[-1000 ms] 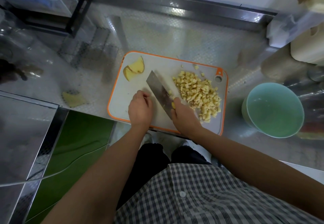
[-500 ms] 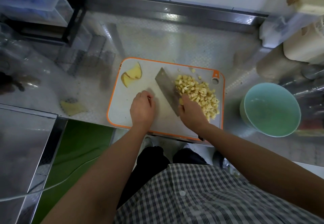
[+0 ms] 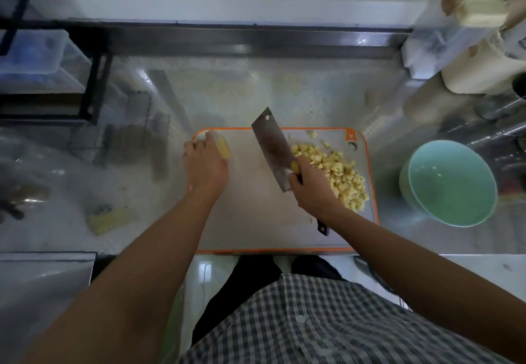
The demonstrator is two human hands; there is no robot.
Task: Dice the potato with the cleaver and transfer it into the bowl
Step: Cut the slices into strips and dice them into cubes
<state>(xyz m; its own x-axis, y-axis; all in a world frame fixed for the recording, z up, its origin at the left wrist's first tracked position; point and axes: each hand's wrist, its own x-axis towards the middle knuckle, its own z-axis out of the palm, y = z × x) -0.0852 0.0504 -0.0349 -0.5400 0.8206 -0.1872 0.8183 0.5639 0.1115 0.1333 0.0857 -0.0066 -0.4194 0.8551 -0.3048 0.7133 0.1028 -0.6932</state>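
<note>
A white cutting board (image 3: pixel 256 221) with an orange rim lies on the steel counter. At its far left corner my left hand (image 3: pixel 206 164) grips the potato slices (image 3: pixel 223 147). My right hand (image 3: pixel 311 190) grips the cleaver (image 3: pixel 274 147) by its handle, the blade pointing away and raised over the middle of the board. A heap of diced potato (image 3: pixel 338 175) lies on the right side of the board, just right of the blade. The pale green bowl (image 3: pixel 449 184) stands on the counter right of the board and holds no potato.
A potato scrap (image 3: pixel 109 218) lies on the counter left of the board. A black wire rack (image 3: pixel 91 79) with a clear box stands at the back left. Cream containers (image 3: pixel 481 70) and a metal vessel crowd the back right. The counter's front edge runs just below the board.
My left hand moved from the board's middle to the far left corner and took hold of the potato slices. My right hand lifted the cleaver off the board beside the dice.
</note>
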